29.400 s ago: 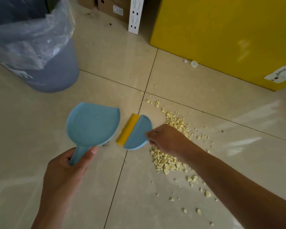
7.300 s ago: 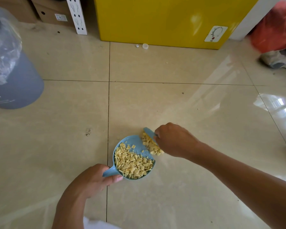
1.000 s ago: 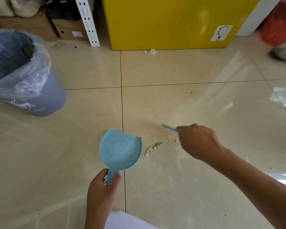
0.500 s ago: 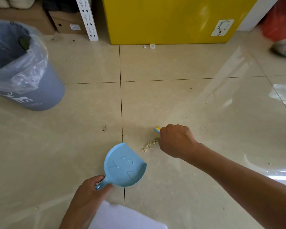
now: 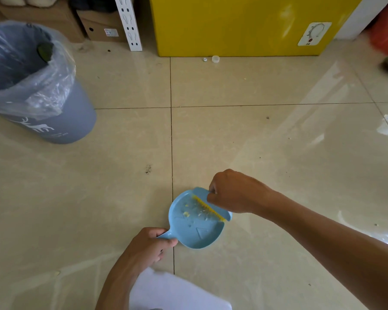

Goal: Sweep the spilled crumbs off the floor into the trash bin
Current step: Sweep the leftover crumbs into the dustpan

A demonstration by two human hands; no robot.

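A light blue dustpan [image 5: 195, 229] lies flat on the beige tile floor, its handle gripped by my left hand [image 5: 151, 245]. My right hand [image 5: 235, 193] holds a small blue brush with yellow bristles [image 5: 207, 208], and the bristles rest across the pan's open mouth. A few pale yellow crumbs [image 5: 186, 211] lie inside the pan just behind the bristles. The grey trash bin [image 5: 61, 121], lined with a clear plastic bag, stands on the floor at the far left, well away from the pan.
A yellow cabinet [image 5: 244, 25] stands at the back, with a small white cap [image 5: 215, 58] on the floor before it. A white perforated post [image 5: 130, 23] and cardboard boxes [image 5: 101, 27] stand behind the bin. Part of a white garment [image 5: 177, 294] shows at the bottom edge.
The dustpan has been turned over and set flat on the floor. My right hand has drawn the brush toward it, and the small line of crumbs is now inside the pan.
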